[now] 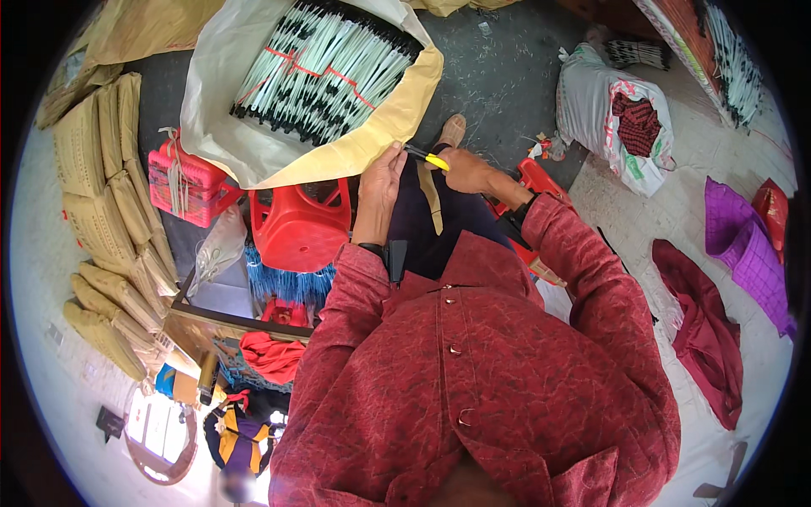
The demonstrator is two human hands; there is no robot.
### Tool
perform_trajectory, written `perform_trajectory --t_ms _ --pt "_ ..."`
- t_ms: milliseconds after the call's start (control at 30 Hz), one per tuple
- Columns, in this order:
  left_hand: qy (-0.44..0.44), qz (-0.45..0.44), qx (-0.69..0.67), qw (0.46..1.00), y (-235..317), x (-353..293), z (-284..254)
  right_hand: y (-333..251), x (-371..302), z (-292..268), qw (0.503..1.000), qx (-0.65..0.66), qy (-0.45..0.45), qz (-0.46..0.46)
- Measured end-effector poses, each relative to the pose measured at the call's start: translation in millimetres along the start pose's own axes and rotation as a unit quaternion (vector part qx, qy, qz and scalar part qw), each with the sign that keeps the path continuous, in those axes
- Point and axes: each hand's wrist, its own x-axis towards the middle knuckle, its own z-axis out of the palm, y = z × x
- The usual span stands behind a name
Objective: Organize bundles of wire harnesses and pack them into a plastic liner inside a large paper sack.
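A big brown paper sack (372, 160) with a white inner lining stands at the top centre, its mouth wide. Inside lie bundles of thin white sticks with black ends (325, 72), bound with red bands. My left hand (382, 182) is closed, pinching the sack's near rim. Beside it, my right hand (469, 173) grips a slim yellow-and-black hand tool (436, 161), whose dark end reaches the rim; its exact kind is not clear. Below the tool, a narrow strip of brown paper (431, 201) hangs over my dark trousers.
A red plastic stool (300, 228) and a pink-red basket (187, 182) stand left of my arm. Stacks of filled brown sacks (93, 203) line the left side. On the right are a white bag with dark red cloth (596, 118), a maroon cloth (697, 329) and a purple one (743, 245).
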Motion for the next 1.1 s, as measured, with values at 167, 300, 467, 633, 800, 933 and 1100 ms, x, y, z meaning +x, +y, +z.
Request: perform_trajectory --t_ms 167,300,467,633,800,933,1100 --pt "0.004 -0.022 -0.008 1.000 -8 13 -5 7 3 5 0.994 -0.096 0.048 -0.031" --pt "0.014 -0.017 -0.017 1.000 -10 15 -6 -14 -6 0 0.948 -0.271 0.158 -0.054" --pt "0.012 -0.005 -0.010 1.000 -9 9 0 -18 0 -24 0.989 -0.142 -0.010 -0.023" --pt "0.012 -0.004 0.008 1.000 -10 7 2 -17 -2 -21 0.997 -0.078 0.011 0.011" --pt "-0.022 -0.068 -0.017 0.997 -11 3 2 -17 -1 -13 0.970 -0.237 0.047 -0.022" --pt "-0.017 -0.068 -0.035 0.997 -10 1 2 -17 -1 -15 0.939 -0.322 0.086 -0.087" --pt "-0.001 -0.067 -0.033 0.997 -12 6 0 3 4 -15 0.989 -0.117 0.070 -0.059"
